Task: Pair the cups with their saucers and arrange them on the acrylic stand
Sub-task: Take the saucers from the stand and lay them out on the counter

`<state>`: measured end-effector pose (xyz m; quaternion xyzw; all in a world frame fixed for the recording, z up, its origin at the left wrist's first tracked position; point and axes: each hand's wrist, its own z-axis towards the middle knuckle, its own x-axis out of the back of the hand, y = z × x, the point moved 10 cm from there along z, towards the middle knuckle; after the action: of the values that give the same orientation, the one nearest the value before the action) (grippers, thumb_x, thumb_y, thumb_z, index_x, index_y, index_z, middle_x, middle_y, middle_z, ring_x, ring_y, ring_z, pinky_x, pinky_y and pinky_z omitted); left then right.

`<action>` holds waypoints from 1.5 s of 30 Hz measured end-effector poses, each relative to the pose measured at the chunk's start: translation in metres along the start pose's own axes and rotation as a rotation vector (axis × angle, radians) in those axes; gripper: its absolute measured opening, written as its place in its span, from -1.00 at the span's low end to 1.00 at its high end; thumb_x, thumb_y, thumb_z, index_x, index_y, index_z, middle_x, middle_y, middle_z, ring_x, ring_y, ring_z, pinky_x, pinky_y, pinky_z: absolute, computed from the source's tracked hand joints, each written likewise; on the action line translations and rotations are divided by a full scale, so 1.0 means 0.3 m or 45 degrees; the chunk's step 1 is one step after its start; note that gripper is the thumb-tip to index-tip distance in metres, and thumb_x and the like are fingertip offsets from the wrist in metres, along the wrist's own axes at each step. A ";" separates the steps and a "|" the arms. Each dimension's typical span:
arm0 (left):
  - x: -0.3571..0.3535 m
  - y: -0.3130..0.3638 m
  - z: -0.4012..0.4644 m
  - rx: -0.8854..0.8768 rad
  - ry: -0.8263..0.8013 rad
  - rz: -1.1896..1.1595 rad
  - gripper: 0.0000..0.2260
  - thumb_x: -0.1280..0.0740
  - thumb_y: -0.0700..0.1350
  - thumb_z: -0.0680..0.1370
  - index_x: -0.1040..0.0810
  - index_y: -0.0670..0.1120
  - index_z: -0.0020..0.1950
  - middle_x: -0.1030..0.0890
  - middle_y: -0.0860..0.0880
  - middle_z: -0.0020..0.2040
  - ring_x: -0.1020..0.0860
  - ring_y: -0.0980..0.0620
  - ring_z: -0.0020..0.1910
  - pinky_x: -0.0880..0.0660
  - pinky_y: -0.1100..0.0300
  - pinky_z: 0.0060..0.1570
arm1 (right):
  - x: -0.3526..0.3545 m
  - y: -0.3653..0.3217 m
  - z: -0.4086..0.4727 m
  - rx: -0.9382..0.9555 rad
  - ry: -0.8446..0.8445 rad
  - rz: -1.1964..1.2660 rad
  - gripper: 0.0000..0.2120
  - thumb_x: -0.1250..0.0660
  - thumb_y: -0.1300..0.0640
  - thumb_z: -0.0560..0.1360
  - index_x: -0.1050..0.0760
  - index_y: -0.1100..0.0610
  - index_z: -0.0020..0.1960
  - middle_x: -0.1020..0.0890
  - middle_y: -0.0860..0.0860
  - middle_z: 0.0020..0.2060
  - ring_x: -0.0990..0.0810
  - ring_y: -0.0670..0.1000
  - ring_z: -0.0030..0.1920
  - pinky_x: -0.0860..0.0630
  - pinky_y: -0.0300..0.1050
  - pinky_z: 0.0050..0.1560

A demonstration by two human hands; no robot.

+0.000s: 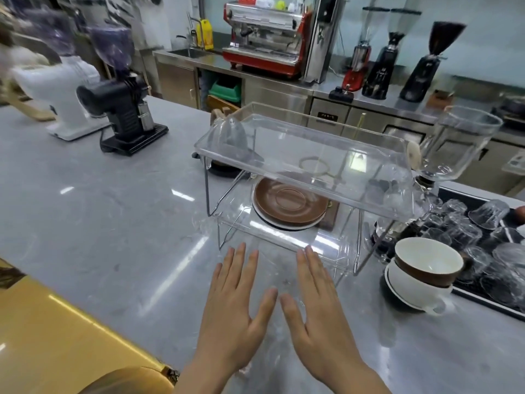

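Note:
A clear two-tier acrylic stand stands on the grey counter in front of me. On its lower shelf lies a brown saucer stacked on a white saucer. To the right of the stand, a brown cup with a white inside sits nested in a white cup on the counter. My left hand and my right hand lie flat, palms down, fingers apart, just in front of the stand's lower shelf. Neither hand holds anything.
A black tray with several upturned glasses stands at the right. A glass siphon brewer rises behind the cups. A black grinder and a white grinder stand at the left. A yellow counter edge runs along the lower left.

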<state>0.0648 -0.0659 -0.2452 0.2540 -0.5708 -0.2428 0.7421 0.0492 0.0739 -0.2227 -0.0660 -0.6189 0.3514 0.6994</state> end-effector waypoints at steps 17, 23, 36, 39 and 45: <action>0.090 0.053 0.408 -0.102 0.105 -0.447 -0.38 -0.05 0.27 0.62 -0.17 0.09 0.65 -0.19 0.17 0.65 -0.08 0.21 0.63 -0.16 -0.05 0.61 | 0.159 0.060 0.326 -0.223 0.339 0.478 -0.46 -0.14 -0.03 0.64 -0.07 -0.12 0.58 -0.19 -0.27 0.53 -0.10 -0.28 0.54 -0.13 -0.13 0.55; 0.097 0.071 0.509 -0.162 0.172 -0.580 -0.69 -0.12 0.13 0.67 -0.35 0.32 0.42 -0.48 0.47 0.28 -0.43 0.41 0.32 -0.34 0.50 0.24 | 0.159 0.123 0.396 -0.311 0.395 0.596 -0.51 -0.24 0.00 0.61 -0.19 -0.19 0.49 -0.41 -0.37 0.34 -0.34 -0.36 0.37 -0.32 -0.45 0.32; -0.001 0.008 0.653 0.232 0.019 -1.035 -0.65 -0.06 0.18 0.67 -0.63 0.27 0.21 -0.68 0.27 0.17 -0.57 0.34 0.23 -0.47 0.18 0.31 | 0.108 0.268 0.458 -0.687 0.552 1.107 -0.58 -0.25 0.11 0.62 -0.30 -0.08 0.46 -0.40 -0.53 0.03 -0.46 -0.35 0.14 -0.33 -0.22 0.32; -0.014 -0.026 0.660 0.370 0.037 -1.260 -0.52 -0.07 0.40 0.53 -0.64 0.23 0.18 -0.69 0.20 0.22 -0.58 0.23 0.28 -0.41 0.05 0.38 | 0.096 0.281 0.457 -0.718 0.534 1.230 -0.76 -0.17 0.07 0.65 -0.38 -0.12 0.30 -0.50 -0.45 0.00 -0.50 -0.48 0.01 -0.34 -0.38 0.12; 0.004 -0.060 0.658 0.429 0.137 -1.443 -0.58 0.01 0.11 0.75 -0.52 0.58 0.02 -0.68 0.06 0.29 -0.46 -0.05 0.46 -0.25 -0.22 0.53 | 0.066 0.282 0.437 -0.838 0.482 1.445 -0.64 0.01 0.17 0.68 -0.35 0.49 0.14 -0.54 0.37 0.19 -0.47 0.28 0.29 -0.47 -0.19 -0.09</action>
<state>-0.1277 -0.0999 -0.2128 0.6454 -0.3384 -0.4940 0.4743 -0.1052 0.1035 -0.2216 -0.6500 -0.4299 0.4397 0.4465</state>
